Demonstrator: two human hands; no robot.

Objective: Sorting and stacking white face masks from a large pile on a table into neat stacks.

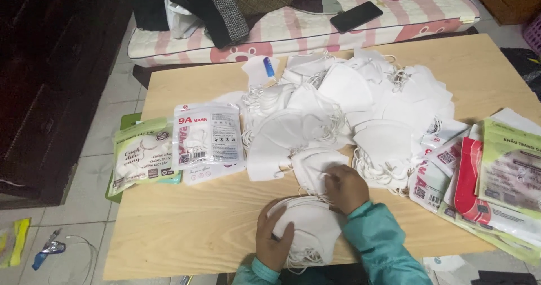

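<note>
Mask stack [309, 227]: folded white masks at the table's [186, 228] near edge, under both your hands.
Left hand [274, 239]: fingers curled around the stack's left side, gripping it.
Right hand [346, 188]: fingers bent, pressing the stack's top edge.
Loose mask pile [349, 110]: just beyond the stack.
Sealed mask packets [207, 141]: left of the pile.

A flat white pouch with red lettering [209, 143] is lying on the left part of the wooden table, and a pale green pouch [142, 154] is lying just left of it, overhanging the edge. At the right edge, a fanned stack of green, red and white pouches [488, 179] is overlapping. On the far mattress, a dark phone [356, 16] is resting, its screen black.
</note>
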